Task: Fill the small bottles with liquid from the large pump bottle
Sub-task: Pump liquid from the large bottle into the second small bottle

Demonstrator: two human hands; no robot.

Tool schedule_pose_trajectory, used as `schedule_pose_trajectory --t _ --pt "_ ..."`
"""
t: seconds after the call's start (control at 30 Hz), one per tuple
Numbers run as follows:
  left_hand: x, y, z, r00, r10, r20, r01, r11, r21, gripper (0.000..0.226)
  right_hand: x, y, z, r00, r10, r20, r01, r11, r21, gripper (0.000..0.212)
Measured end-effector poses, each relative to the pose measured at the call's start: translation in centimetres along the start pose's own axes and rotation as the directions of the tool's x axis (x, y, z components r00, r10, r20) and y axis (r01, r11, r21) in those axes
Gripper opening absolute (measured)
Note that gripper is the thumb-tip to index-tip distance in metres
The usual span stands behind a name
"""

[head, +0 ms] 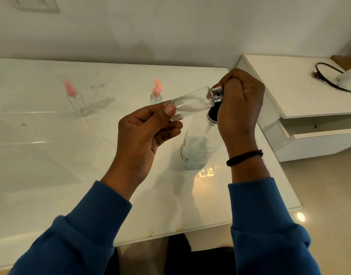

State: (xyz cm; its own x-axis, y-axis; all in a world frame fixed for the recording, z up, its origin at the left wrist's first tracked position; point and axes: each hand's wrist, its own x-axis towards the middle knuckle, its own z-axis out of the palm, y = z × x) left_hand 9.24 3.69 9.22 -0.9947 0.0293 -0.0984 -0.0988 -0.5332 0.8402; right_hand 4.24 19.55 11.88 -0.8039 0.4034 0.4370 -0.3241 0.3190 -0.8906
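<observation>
The small clear bottle (190,103) is held nearly on its side above the middle of the surface (51,135), its threaded neck pointing right and up to the pump head (215,107) of the large pump bottle (196,147), which stands just below it near the surface's right edge. White liquid already lies along the small bottle's lower wall, so filling looks under way.

The left hand (144,135) pinches the small bottle's base between thumb and curled fingers. The right hand (240,108) is curled over the dark pump head; whether it presses or only steadies, I cannot tell, since the nozzle is hidden behind the fingers.

To do this well, I judge the neck should sit right against the nozzle before each press, with the small bottle tipped mouth-upward enough that nothing runs back out (it is close to level now). Short, slow strokes would suit a narrow mouth.

Both bottles are smooth, transparent and round-bodied, likely slippery if wetted; the large one tapers to a shoulder.

Farther left stand two more small bottles, one with a flip cap open (156,94), another with a pink cap (77,101). The surface is glossy white, smudged. A white cabinet (309,108) with a cable (329,76) sits at right.
</observation>
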Motion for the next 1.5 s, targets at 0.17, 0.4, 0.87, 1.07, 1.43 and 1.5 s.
schedule_pose_trajectory --t 0.17,0.4,0.87,1.07,1.43,1.5 --pt "0.07 -0.07 -0.11 1.000 0.000 -0.009 0.000 1.000 -0.004 0.040 -0.36 0.15 0.20 1.000 -0.009 -0.008 0.009 1.000 -0.015 0.020" --pt "0.01 0.01 -0.03 1.000 0.000 0.002 0.000 1.000 -0.002 0.041 -0.07 -0.20 0.04 1.000 -0.031 -0.003 0.031 0.999 -0.031 0.021" --pt "-0.01 0.02 0.06 1.000 0.000 0.004 0.000 1.000 0.000 0.040 -0.13 -0.22 0.13 1.000 -0.019 -0.004 0.019 1.000 -0.013 0.020" --pt "-0.01 0.04 -0.06 1.000 -0.006 -0.003 0.006 1.000 -0.010 0.043 -0.32 -0.34 0.20 1.000 -0.007 -0.002 0.007 1.000 -0.017 0.023" --pt "-0.08 -0.03 0.08 1.000 -0.007 -0.007 0.007 1.000 -0.007 0.040 -0.47 -0.39 0.13 1.000 -0.016 -0.025 0.015 0.999 -0.032 0.026" --pt "-0.04 0.01 0.18 1.000 -0.002 -0.002 0.002 1.000 -0.001 0.041 -0.31 -0.52 0.09 0.998 -0.040 -0.042 0.039 0.999 -0.034 0.023"
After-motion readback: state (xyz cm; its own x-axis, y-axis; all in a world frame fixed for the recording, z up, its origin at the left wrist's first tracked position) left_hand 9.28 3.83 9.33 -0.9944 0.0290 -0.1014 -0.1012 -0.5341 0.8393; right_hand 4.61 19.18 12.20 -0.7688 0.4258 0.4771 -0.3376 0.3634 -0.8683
